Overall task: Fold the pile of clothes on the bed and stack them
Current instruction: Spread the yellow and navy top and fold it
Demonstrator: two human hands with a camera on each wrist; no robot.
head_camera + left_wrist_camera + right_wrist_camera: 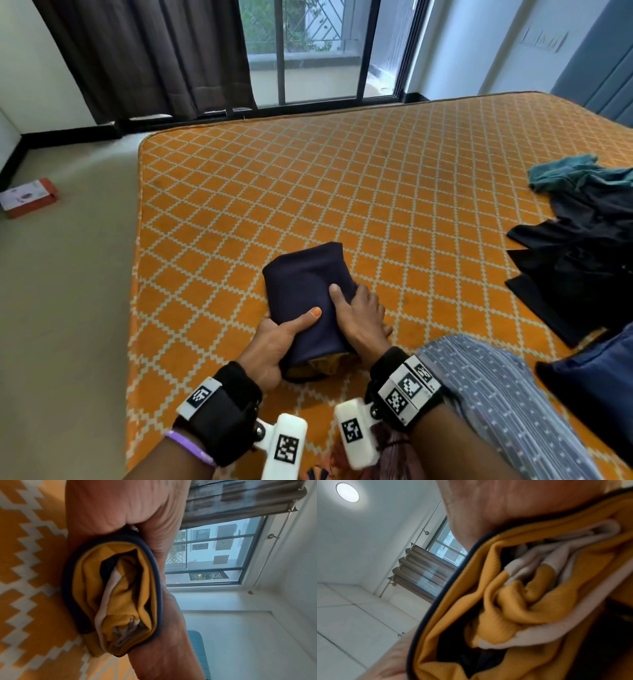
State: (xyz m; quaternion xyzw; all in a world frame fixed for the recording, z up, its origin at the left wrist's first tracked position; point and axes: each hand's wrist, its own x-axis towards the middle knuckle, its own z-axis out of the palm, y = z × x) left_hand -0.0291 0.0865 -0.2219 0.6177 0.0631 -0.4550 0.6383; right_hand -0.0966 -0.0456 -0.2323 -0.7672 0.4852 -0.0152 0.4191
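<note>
A folded navy garment [305, 291] with a yellow and white inside [118, 599] lies near the front of the orange patterned bed [342, 185]. My left hand [281, 339] grips its left near edge, thumb on top. My right hand [359, 315] grips its right side, thumb on top and fingers curled round the edge. Both wrist views look into the bundle's open end, where yellow and white layers [522, 595] show. A loose pile of dark and teal clothes [582, 233] lies at the bed's right edge.
A blue patterned cloth [496, 387] covers my leg at the lower right, with a dark blue garment [603, 383] beside it. A red and white box [29, 197] sits on the floor to the left. Window and brown curtain [147, 58] stand behind the bed.
</note>
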